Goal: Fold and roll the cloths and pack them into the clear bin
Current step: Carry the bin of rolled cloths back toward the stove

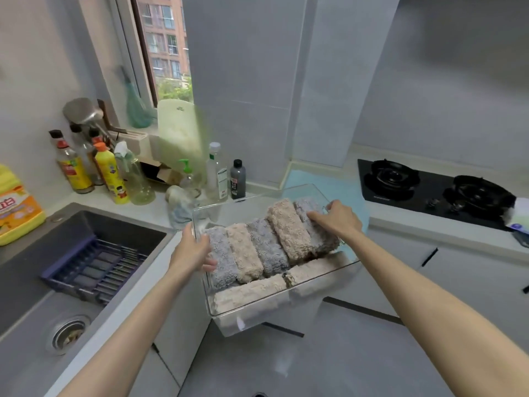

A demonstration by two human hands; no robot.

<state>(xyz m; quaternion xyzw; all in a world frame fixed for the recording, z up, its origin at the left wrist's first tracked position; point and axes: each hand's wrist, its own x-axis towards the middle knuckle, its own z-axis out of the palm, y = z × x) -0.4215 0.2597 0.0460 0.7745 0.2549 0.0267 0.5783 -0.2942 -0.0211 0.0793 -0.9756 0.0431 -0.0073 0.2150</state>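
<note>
Both forearms reach forward to the clear bin [226, 325], which sits between the two hands; its near end juts past the counter [415, 224] edge, in front of the cabinet doors. The bin is packed with rolled cloths [246, 253]. Beige rolls lie crosswise along the near wall, and behind them grey and beige rolls alternate in a row from one hand to the other.

The left hand [193, 249] grips the bin's left wall, its fingers [210, 265] curled inside against the first grey roll. The right hand [339, 220] holds the right end, its bent fingers [315, 216] lying over the last grey roll at the rim.

Left of the left fingers is a dark sink [34, 296] with a blue drain rack [94, 267] in it. Beyond that stands a yellow jug [17, 207] whose orange label carries large white Chinese characters, cut off by the frame edge.

Beyond the left fingers is a cluster of bottles [111, 176]; their labels are too small to read. A black bottle [238, 180] stands nearest the bin's far wall.

To the right of the right fingers and farther back, a black gas hob [429, 187] is set into the counter.
</note>
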